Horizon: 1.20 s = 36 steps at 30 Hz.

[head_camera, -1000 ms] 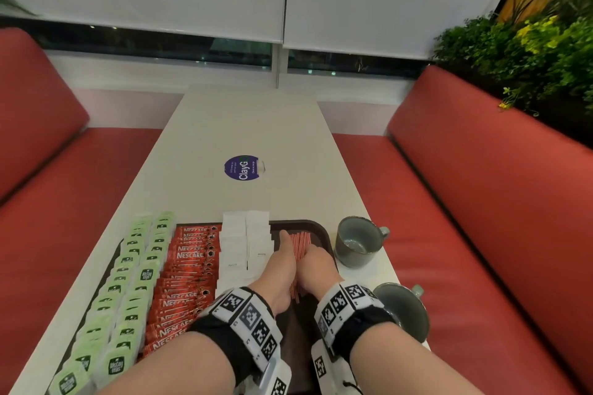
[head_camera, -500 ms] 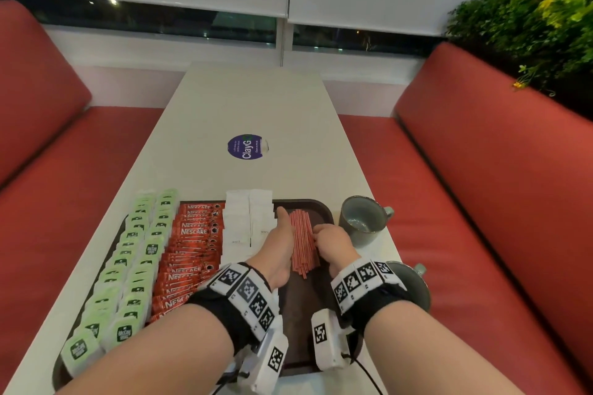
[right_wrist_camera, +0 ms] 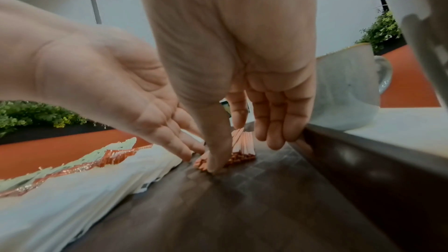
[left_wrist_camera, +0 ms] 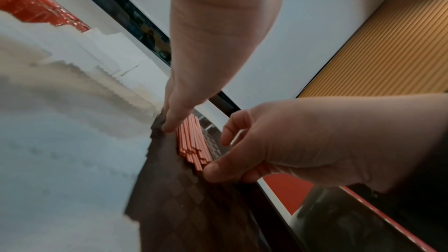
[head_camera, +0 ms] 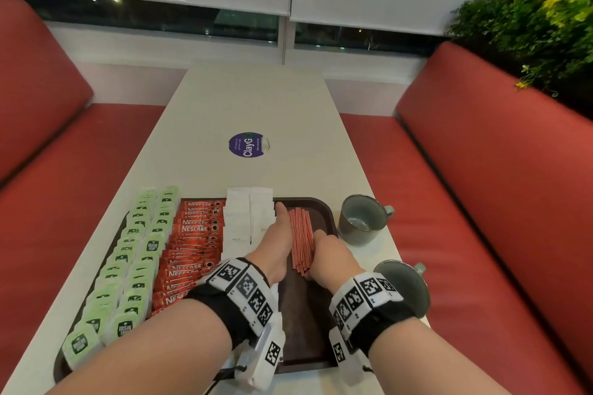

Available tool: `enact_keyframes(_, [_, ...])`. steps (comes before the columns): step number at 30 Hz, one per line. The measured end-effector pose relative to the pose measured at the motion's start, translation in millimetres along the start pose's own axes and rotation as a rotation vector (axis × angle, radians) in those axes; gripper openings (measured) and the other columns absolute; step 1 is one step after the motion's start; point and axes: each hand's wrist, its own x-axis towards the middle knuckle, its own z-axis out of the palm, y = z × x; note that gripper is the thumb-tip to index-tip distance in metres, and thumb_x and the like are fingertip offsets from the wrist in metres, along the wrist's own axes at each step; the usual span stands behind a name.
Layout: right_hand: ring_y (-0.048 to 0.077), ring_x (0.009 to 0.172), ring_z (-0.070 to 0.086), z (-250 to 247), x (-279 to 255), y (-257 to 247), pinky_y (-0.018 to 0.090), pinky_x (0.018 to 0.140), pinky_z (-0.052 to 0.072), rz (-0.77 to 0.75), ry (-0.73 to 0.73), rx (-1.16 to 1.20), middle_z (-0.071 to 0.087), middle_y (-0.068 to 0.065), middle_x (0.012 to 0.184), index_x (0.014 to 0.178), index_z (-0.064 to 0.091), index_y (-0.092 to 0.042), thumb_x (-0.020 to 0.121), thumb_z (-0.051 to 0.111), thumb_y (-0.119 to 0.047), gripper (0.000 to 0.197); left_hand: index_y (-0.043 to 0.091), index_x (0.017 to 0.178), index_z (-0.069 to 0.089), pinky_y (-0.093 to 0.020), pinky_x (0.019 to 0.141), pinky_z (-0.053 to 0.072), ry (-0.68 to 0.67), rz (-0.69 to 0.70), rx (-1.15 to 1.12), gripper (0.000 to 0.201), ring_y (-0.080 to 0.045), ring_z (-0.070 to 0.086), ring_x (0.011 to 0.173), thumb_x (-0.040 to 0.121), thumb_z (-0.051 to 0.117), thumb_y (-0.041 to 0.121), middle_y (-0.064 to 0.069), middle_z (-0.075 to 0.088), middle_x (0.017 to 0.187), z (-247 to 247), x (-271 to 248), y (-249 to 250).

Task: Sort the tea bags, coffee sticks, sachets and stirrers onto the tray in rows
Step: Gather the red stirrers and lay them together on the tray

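Stirrers (head_camera: 301,239) sit as one red bundle on the right part of the dark tray (head_camera: 324,207), lengthwise, between the two hands. A second ago both hands were bunched together over the bundle and hid most of it; now they have parted to its two sides and the stirrers show as a tidy straight pack.

Left hand (head_camera: 276,247): fingers straight, edge of the hand pressed along the bundle's left side, holding nothing. Right hand (head_camera: 330,255): thumb tip against the near ends of the stirrers, fingers extended loosely on the right side, nothing gripped, just nudging.

White sachets (head_camera: 248,218) lie just left of the left hand, red Nescafe coffee sticks (head_camera: 194,240) next, green tea bags (head_camera: 134,260) in rows on the far left. All four kinds are on the tray.

Judgement: this is the squaring-up of the last row, so the task looks nearly done.

Two grey mugs (head_camera: 361,218) stand on the table (head_camera: 256,99) right of the tray.
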Motion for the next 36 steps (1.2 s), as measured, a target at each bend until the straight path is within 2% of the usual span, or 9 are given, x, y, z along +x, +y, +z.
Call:
enact_keyframes(3, [0.028,0.107,0.058,-1,2,-3,0.035,0.088,0.048,0.02,-0.033,-0.068,0.055,0.011,0.117,0.12,0.043,-0.012,0.074,0.078,-0.022,0.059,0.008,0.132,0.051,-0.025,0.066,0.035,0.02,0.023,-0.009,0.077,-0.011,0.053,0.084,0.096,0.008,0.061,-0.01,0.056,0.133,1,1,0])
enact_keyframes(6, [0.029,0.109,0.057,-2,2,-6,0.036,0.09,0.049,0.017,-0.048,-0.096,0.055,0.01,0.119,0.123,0.042,-0.012,0.07,0.082,-0.024,0.067,0.008,0.132,0.052,-0.023,0.062,0.033,0.038,0.03,-0.02,0.078,-0.007,0.049,0.073,0.096,0.008,0.061,-0.01,0.058,0.13,1,2,-1])
enact_keyframes(11, [0.029,0.11,0.056,0,2,-7,0.038,0.091,0.049,-0.007,-0.046,-0.116,0.055,0.009,0.118,0.124,0.043,-0.012,0.068,0.083,-0.029,0.071,0.009,0.132,0.052,-0.024,0.062,0.035,0.042,0.019,-0.022,0.077,-0.009,0.051,0.075,0.096,0.009,0.061,-0.01,0.058,0.127,1,3,-1])
enact_keyframes(15, [0.028,0.106,0.057,2,2,-7,0.036,0.088,0.05,-0.015,0.009,-0.095,0.058,0.009,0.114,0.118,0.045,-0.013,0.078,0.073,-0.028,0.052,0.008,0.136,0.048,-0.03,0.08,0.032,0.02,0.006,-0.031,0.077,-0.016,0.05,0.099,0.096,0.01,0.061,-0.011,0.055,0.133,-1,3,-1])
enact_keyframes(19, [0.025,0.104,0.058,0,4,-7,0.029,0.081,0.047,0.014,-0.003,0.008,0.058,0.008,0.113,0.118,0.045,-0.01,0.082,0.068,-0.027,0.045,0.008,0.132,0.051,-0.022,0.061,0.038,0.031,0.011,-0.027,0.076,-0.008,0.052,0.074,0.096,0.01,0.061,-0.006,0.064,0.107,-1,4,-2])
enact_keyframes(23, [0.024,0.094,0.058,-10,11,-11,0.027,0.071,0.043,0.121,0.017,0.339,0.061,0.012,0.113,0.115,0.053,-0.003,0.09,0.047,-0.011,0.027,0.008,0.133,0.05,-0.022,0.056,0.038,0.044,0.02,-0.008,0.075,-0.009,0.053,0.074,0.097,0.01,0.06,-0.003,0.063,0.101,0,5,-1])
enact_keyframes(28, [0.022,0.082,0.049,-12,22,-15,0.027,0.07,0.039,0.083,-0.02,0.335,0.055,0.009,0.091,0.078,0.054,-0.008,0.086,0.039,-0.001,0.019,0.008,0.137,0.046,-0.02,0.057,0.04,-0.005,0.011,-0.001,0.076,-0.013,0.057,0.09,0.096,0.009,0.061,-0.01,0.056,0.132,2,1,1])
enact_keyframes(32, [0.024,0.097,0.056,-9,25,-10,0.032,0.084,0.045,0.091,0.027,0.426,0.062,0.01,0.105,0.103,0.064,-0.006,0.086,0.038,0.0,0.032,0.007,0.134,0.049,-0.017,0.043,0.046,-0.007,0.024,0.001,0.075,-0.009,0.058,0.083,0.097,0.01,0.06,-0.001,0.063,0.098,3,0,1])
enact_keyframes(36, [0.018,0.086,0.052,-6,20,-13,0.031,0.076,0.045,0.108,0.073,0.476,0.065,0.01,0.105,0.103,0.065,-0.004,0.085,0.039,-0.002,0.032,0.007,0.132,0.05,-0.022,0.052,0.043,-0.006,0.038,0.006,0.076,-0.011,0.057,0.084,0.096,0.01,0.061,-0.005,0.064,0.107,0,3,1])
